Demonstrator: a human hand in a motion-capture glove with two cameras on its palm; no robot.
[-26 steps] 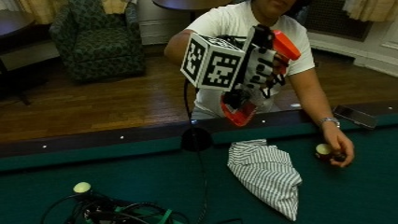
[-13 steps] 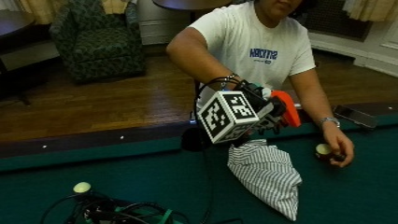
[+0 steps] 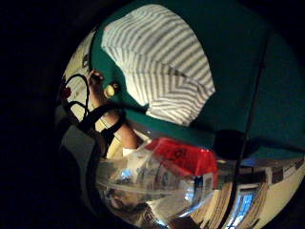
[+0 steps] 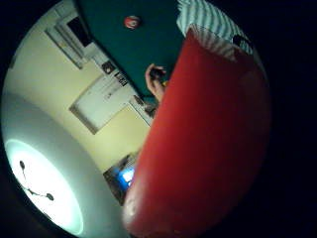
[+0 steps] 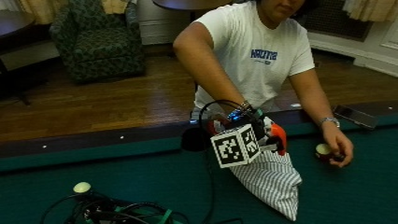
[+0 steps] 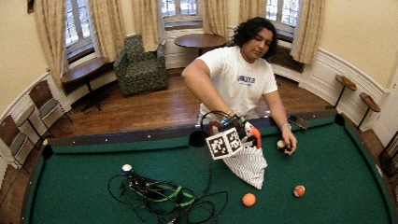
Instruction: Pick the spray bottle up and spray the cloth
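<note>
White short-sleeved T-shirt (image 5: 249, 65) on the person, dark blue lettering across the chest. The right hand (image 5: 249, 133) wears a black glove with black straps. On the other wrist sits a silvery wristwatch (image 5: 330, 121); that hand (image 5: 336, 149) is bare.

Home games room: pool table (image 6: 74, 186), armchair (image 6: 140, 65), curtained windows (image 6: 177, 7)

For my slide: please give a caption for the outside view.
Gloved right hand holds spray bottle over striped cloth.

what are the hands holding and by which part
The right hand grips the spray bottle over the cloth; which part cannot be told. The bare hand holds a ball.
</note>
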